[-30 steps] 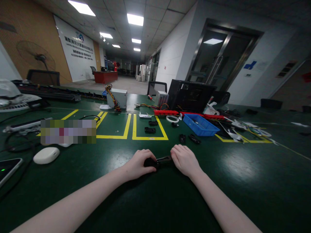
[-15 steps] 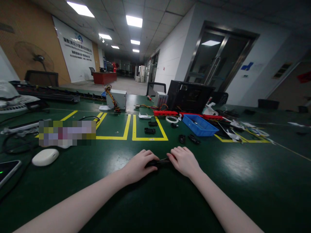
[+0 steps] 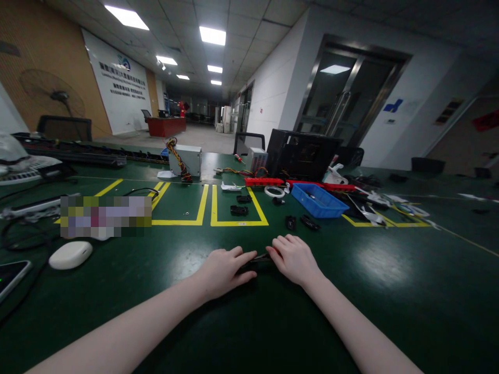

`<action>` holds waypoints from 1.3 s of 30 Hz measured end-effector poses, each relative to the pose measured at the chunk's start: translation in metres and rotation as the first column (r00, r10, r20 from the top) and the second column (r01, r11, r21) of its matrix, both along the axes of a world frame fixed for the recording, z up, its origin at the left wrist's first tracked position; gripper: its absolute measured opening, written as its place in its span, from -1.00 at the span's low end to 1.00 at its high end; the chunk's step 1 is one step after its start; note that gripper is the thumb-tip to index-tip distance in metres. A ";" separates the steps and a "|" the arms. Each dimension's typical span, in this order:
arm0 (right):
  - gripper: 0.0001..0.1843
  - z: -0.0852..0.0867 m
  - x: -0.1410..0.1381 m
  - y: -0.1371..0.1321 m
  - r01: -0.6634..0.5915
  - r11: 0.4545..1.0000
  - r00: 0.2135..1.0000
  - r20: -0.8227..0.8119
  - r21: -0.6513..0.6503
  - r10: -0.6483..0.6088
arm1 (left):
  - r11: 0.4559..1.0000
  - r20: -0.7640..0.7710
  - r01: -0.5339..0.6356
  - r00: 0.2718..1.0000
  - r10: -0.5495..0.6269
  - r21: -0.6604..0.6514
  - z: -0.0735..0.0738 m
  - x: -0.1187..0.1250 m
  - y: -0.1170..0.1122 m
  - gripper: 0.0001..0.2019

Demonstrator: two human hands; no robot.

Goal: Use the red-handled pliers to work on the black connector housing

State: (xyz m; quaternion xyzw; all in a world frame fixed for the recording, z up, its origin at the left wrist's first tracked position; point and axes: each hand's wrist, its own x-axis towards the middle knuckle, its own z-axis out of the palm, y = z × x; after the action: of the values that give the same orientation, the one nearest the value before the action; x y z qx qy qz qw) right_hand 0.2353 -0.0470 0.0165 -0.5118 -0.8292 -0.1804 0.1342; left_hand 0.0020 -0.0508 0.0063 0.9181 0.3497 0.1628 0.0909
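Observation:
A small black flat part (image 3: 259, 259) lies on the green table (image 3: 390, 291) between my two hands. My left hand (image 3: 223, 270) rests flat over its left end with the fingers stretched out across it. My right hand (image 3: 294, 258) presses on its right end with the fingers curled down onto it. Most of the part is hidden under the hands.
Small black parts (image 3: 238, 210) lie inside yellow floor-tape boxes ahead, with two more (image 3: 301, 222) nearer. A blue bin (image 3: 318, 200), a black computer case (image 3: 302, 154) and a grey power supply (image 3: 185, 159) stand further back. A white case (image 3: 70, 254) and a phone (image 3: 10, 276) lie left.
My left hand has uncurled from a grip on the part's left end and now lies flat over it. Less of the part shows between the hands.

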 end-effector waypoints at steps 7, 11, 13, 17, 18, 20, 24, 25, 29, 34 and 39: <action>-0.59 -0.001 -0.001 -0.001 -0.008 1.000 1.000 -0.007 -0.003 0.008 | 0.998 0.039 0.034 0.999 -0.032 -0.052 -0.001 -0.002 0.003 -0.51; -0.59 -0.001 -0.001 -0.001 -0.017 1.000 1.000 -0.008 -0.010 0.017 | 0.995 0.059 0.053 0.997 -0.048 -0.085 0.000 -0.004 0.004 -0.52; -0.58 -0.002 0.000 0.000 -0.018 1.000 1.000 -0.010 -0.010 0.018 | 0.994 0.071 0.054 0.996 -0.047 -0.091 0.000 -0.005 0.004 -0.53; -0.57 -0.004 0.000 0.002 -0.007 1.000 1.000 -0.021 -0.011 0.007 | 0.997 0.082 0.045 0.996 -0.039 -0.069 -0.002 -0.004 0.005 -0.52; -0.56 -0.004 0.001 0.002 -0.003 1.000 1.000 -0.024 -0.012 0.003 | 0.998 0.081 0.042 0.996 -0.038 -0.053 -0.002 -0.004 0.005 -0.51; -0.56 -0.004 0.001 0.002 0.005 1.000 1.000 -0.031 -0.020 -0.006 | 0.999 0.068 0.030 0.997 -0.028 -0.019 -0.002 -0.003 0.005 -0.50; -0.56 -0.004 0.000 0.002 0.011 0.999 0.999 -0.038 -0.051 -0.013 | 1.000 0.051 -0.006 0.999 0.006 -0.004 -0.002 -0.002 0.005 -0.48; -0.56 -0.004 0.000 0.002 0.009 0.998 0.999 -0.038 -0.060 -0.011 | 1.000 0.057 -0.010 0.998 0.011 -0.016 -0.002 -0.002 0.006 -0.49; -0.58 -0.003 0.001 0.001 -0.014 0.995 0.999 -0.032 -0.097 0.010 | 0.997 0.098 0.002 0.995 0.006 -0.082 0.000 -0.004 0.006 -0.52; -0.53 0.000 0.002 0.001 -0.035 0.993 0.999 -0.020 -0.110 0.033 | 0.994 0.128 0.030 0.992 -0.016 -0.108 0.002 -0.006 0.005 -0.57; -0.80 0.000 0.001 0.000 -0.009 0.999 1.000 -0.002 -0.039 0.009 | 0.998 0.171 0.043 0.985 -0.033 -0.055 0.004 -0.007 0.004 -0.58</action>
State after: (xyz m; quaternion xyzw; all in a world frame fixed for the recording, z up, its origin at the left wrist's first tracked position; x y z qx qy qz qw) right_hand 0.2366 -0.0470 0.0167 -0.5109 -0.8346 -0.1631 0.1259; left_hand -0.0053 -0.0469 0.0098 0.9044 0.3275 0.2284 0.1501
